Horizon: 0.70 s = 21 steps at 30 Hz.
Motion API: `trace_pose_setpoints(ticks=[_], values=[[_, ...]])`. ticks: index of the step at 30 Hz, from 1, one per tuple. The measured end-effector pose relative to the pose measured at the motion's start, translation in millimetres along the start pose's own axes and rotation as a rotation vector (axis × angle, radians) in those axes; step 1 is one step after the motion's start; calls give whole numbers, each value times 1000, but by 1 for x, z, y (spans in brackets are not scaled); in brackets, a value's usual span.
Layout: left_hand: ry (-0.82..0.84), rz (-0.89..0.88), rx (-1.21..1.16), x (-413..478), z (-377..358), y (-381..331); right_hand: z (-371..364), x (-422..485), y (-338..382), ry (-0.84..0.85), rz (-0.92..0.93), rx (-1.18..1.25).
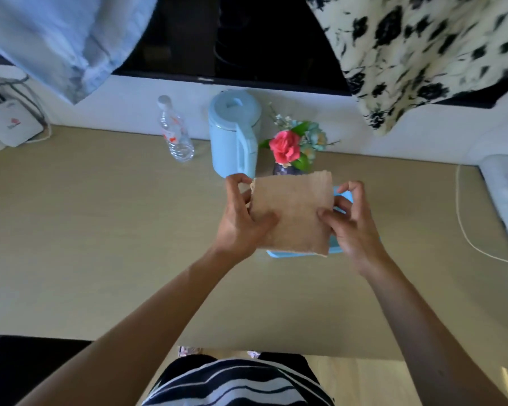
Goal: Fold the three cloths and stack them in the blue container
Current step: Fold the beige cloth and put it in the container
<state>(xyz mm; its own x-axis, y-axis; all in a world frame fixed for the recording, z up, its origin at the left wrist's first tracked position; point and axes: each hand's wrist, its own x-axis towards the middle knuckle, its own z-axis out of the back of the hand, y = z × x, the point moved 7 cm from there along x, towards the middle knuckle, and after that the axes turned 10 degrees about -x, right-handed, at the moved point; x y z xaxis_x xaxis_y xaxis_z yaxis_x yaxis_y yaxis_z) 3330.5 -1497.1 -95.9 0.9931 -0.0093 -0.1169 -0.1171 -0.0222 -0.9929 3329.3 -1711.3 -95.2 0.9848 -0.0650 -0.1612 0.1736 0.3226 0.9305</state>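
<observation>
Hiding most of the blue container (338,249), a folded cloth (292,213).

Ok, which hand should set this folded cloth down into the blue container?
Probably left: the left hand grips the tan cloth broadly, thumb across its face, while the right hand only pinches its edge. The blue container lies beneath.

One wide-angle view from a camera worn on the person's head, facing forward and steeply down. The tabletop (100,230) fills the middle of the view: its near edge runs along the bottom, its far edge meets a white wall (159,92) near the top. The left hand (238,221) and right hand (352,224) appear close, mid-frame.
</observation>
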Motion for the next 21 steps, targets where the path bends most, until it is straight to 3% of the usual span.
trace_pose_setpoints(ticks=[4, 9, 13, 21], values=[[113, -32, 252, 22, -52, 11, 46, 22, -8, 35, 104, -258], [165, 62, 322, 46, -85, 43, 61, 56, -44, 137, -119, -446], [179, 137, 452, 60, -101, 78, 51, 76, -69, 241, -191, -706], [321, 219, 675, 75, -126, 120, 24, 96, -104, 323, -74, -1187]])
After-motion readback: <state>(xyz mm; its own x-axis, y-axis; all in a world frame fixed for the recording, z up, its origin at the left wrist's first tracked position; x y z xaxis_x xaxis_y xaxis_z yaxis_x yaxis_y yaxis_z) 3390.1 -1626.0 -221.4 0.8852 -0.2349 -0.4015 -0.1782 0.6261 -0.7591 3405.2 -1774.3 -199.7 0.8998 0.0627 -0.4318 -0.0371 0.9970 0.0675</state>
